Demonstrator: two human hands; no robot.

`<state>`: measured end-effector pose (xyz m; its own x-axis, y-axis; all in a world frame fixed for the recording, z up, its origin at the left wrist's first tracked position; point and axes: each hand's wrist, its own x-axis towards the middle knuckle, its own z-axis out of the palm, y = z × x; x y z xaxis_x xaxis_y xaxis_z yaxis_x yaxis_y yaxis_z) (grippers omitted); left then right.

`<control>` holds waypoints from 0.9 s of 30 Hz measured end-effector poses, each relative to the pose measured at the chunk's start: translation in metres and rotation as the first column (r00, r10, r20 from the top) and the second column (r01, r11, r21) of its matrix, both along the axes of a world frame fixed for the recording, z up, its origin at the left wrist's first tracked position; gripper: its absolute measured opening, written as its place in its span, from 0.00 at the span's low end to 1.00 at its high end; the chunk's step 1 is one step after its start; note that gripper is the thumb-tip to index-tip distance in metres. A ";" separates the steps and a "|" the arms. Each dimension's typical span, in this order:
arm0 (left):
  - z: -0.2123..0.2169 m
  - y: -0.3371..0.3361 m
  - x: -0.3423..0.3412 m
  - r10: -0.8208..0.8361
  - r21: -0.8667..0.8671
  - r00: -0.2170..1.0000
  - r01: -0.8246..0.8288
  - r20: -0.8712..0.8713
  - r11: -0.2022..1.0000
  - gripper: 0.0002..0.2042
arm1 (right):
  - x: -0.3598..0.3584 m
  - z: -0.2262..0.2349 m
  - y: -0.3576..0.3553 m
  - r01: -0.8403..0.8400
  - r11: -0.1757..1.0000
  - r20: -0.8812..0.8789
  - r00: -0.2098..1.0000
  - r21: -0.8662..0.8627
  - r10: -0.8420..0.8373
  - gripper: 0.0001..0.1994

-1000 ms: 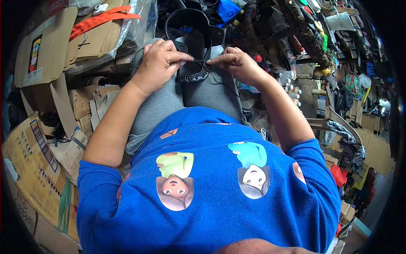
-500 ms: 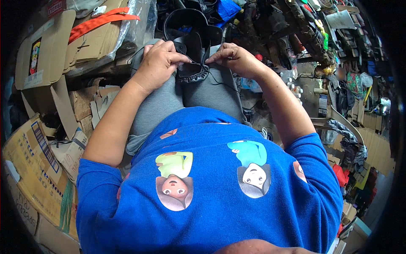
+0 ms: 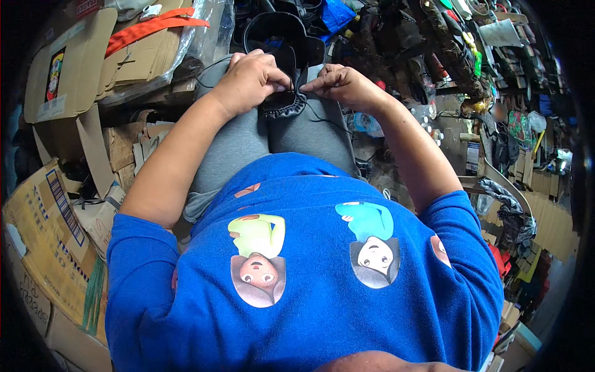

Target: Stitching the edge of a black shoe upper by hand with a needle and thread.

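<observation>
Over my grey-trousered thighs lies a black leather-like piece (image 3: 285, 113) with a puckered, gathered near edge. My left hand (image 3: 250, 85) is closed in a pinch at its upper left side; what lies between the fingertips is too small to make out. From the right, my right hand (image 3: 348, 88) pinches the piece at its upper right edge, its fingertips close to those of the left. A thin black thread (image 3: 327, 119) trails from the piece across my right thigh. Just beyond my hands stands a black rounded item with a curved rim (image 3: 273, 28), partly hidden.
Cardboard boxes (image 3: 71, 68) and flattened cardboard with an orange strap (image 3: 155, 28) are stacked at the left. Crowded tools and odds and ends fill the far right. White bottles (image 3: 434, 134) stand beside my right forearm, and a curved frame (image 3: 511, 186) lies farther right.
My left hand has moved right and slightly up, bringing its pinched fingertips nearer the right hand. The right hand stays almost in place at the black piece's edge.
</observation>
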<state>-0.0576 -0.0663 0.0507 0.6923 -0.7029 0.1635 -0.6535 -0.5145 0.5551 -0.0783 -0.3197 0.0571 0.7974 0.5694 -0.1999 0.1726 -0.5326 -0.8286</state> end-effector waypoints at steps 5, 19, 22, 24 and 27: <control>0.005 0.007 -0.026 0.130 -0.051 0.989 -0.133 -0.072 0.990 0.09 | -0.022 0.007 0.005 0.141 0.990 -0.039 0.989 -0.005 -0.141 0.14; 0.008 -0.022 -0.020 0.295 0.135 0.890 -0.264 -0.346 0.955 0.11 | -0.017 -0.002 0.018 0.398 0.894 -0.348 0.883 0.204 -0.314 0.11; 0.007 -0.022 -0.014 0.222 0.115 0.897 -0.193 -0.382 0.975 0.08 | -0.007 0.010 0.024 0.188 0.980 -0.118 0.974 -0.062 -0.194 0.08; 0.009 -0.021 -0.015 0.153 0.055 0.933 -0.143 -0.325 0.988 0.06 | -0.008 0.017 0.028 0.179 0.975 -0.049 0.981 -0.134 -0.187 0.08; 0.014 -0.014 -0.018 0.140 0.067 0.990 -0.138 -0.016 0.988 0.06 | -0.009 0.015 0.023 0.208 0.968 -0.050 0.975 -0.143 -0.217 0.08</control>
